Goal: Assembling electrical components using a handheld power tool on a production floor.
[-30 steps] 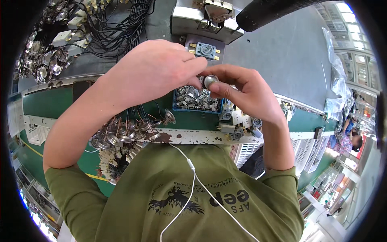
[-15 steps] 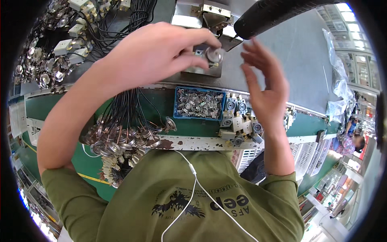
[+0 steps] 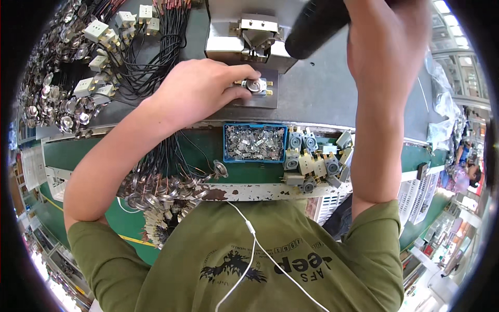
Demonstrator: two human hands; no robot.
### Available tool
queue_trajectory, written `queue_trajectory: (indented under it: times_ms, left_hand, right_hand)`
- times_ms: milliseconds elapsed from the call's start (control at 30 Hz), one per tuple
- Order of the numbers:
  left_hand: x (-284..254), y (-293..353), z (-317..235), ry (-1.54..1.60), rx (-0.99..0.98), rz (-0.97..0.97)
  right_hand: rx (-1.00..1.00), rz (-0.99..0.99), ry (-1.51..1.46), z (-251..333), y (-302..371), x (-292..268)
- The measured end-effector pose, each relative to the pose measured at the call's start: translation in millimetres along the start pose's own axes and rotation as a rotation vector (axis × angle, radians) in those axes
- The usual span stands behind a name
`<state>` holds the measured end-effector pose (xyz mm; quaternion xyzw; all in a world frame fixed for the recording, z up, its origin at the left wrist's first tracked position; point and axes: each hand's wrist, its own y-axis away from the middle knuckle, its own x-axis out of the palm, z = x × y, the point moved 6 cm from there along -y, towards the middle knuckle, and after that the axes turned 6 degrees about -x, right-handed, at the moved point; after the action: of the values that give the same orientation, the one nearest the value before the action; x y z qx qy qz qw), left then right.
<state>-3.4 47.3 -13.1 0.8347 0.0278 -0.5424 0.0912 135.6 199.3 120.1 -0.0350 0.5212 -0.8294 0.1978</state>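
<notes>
My left hand (image 3: 200, 88) pinches a small round metal-topped part (image 3: 255, 86) between thumb and index finger. Two brass terminals stick out of the part's right side. It rests on a flat metal plate (image 3: 267, 102) on the grey bench, just in front of a metal fixture (image 3: 259, 37) with a bracket on its face. My right hand (image 3: 387, 44) is raised at the upper right, next to a thick black padded bar (image 3: 317, 28). The upper edge cuts off its fingers and motion blurs it, so its grip does not show.
A blue tray (image 3: 225, 144) of small metal clips sits near me on a green ledge. White square housings (image 3: 306, 165) lie to its right. Wired metal caps (image 3: 156, 188) hang at the left; more caps (image 3: 67, 106) and white blocks (image 3: 96, 31) crowd the far left. Clear plastic (image 3: 441, 117) lies right.
My left hand has lowered the round part onto the plate. My right hand has moved up and to the right, away from the part, beside the black bar.
</notes>
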Motion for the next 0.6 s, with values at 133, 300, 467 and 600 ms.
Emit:
queue_trajectory:
  times_ms: [133, 300, 467, 600]
  left_hand:
    - [6.7, -1.1, 3.3, 0.058, 0.011, -0.016]
    - [8.0, 0.1, 8.8, 0.083, 0.046, -0.017]
    - [10.8, -6.3, 9.3, 0.097, 0.052, 0.032]
    - [12.7, -0.6, 12.1, 0.133, 0.021, 0.049]
  right_hand:
    - [0.026, 0.003, -0.074, 19.1, 1.7, -5.4]
    - [0.071, 0.002, -0.158, 35.8, 2.9, -8.8]
    - [0.077, -0.005, -0.246, 41.5, -5.4, 5.3]
    - [0.127, 0.005, -0.324, 32.6, -12.4, 36.2]
